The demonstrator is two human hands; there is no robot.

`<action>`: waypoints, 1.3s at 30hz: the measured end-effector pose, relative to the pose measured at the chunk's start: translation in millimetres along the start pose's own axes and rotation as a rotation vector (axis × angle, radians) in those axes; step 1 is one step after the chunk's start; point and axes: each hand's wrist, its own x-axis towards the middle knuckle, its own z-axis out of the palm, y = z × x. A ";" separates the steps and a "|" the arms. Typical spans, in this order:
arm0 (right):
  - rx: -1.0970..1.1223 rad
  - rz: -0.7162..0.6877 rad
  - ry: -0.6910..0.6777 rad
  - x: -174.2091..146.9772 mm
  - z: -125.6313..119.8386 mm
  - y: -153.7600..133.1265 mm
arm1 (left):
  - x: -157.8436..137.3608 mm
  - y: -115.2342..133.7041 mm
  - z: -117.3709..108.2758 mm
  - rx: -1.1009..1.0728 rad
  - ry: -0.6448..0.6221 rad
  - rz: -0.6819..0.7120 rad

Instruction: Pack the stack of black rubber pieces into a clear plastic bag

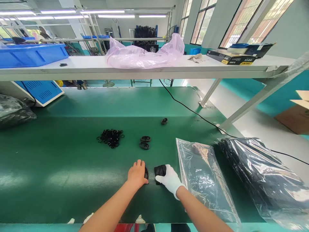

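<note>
While the left hand presses an oval ring, the gloved right hand clasps stacked rings.

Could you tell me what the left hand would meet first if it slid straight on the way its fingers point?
Probably the two black oval rings beyond the left hand, though depth is hard to judge.

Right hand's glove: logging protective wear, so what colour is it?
White, seen in the head view, on the right hand holding a black ribbed stack.

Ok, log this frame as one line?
left hand: on black oval part | right hand: gloved, holding ribbed black stack | surface: green bench | nearby: small rings pile, clear bag
</note>
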 end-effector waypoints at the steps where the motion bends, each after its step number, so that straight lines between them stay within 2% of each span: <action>1: 0.003 -0.001 0.001 0.0 0.2 0.0 | -0.6 0.8 1.1 -0.002 0.014 0.015; 4: 0.013 -0.001 0.002 -0.2 0.3 0.3 | -4.3 1.7 6.1 -0.088 0.034 0.040; 10: 0.039 -0.019 -0.009 0.6 -2.1 1.2 | -17.1 3.2 31.4 -0.476 0.051 0.175; 14: 0.043 -0.037 -0.012 0.6 -2.1 2.6 | -17.8 5.9 49.7 -0.614 0.074 0.149; 17: 0.055 -0.052 -0.024 1.1 -5.6 3.2 | -13.1 8.3 54.8 -0.693 0.091 0.144; 24: 0.056 -0.036 -0.021 5.2 -21.0 -0.5 | -1.9 15.0 53.8 -0.768 0.099 0.129; 32: -0.040 0.092 0.111 -4.2 -6.9 -20.0 | -0.6 12.3 58.9 -0.728 0.096 0.183; 34: -0.054 0.103 0.116 -4.9 -6.4 -22.1 | 1.0 6.9 53.7 -0.721 0.061 0.213; 37: -0.063 0.103 0.112 -4.2 -7.8 -21.9 | 16.8 -6.5 34.1 -0.713 0.045 0.214; 39: -0.065 0.097 0.111 -3.7 -8.6 -21.0 | 37.3 -16.1 15.4 -0.641 0.161 0.123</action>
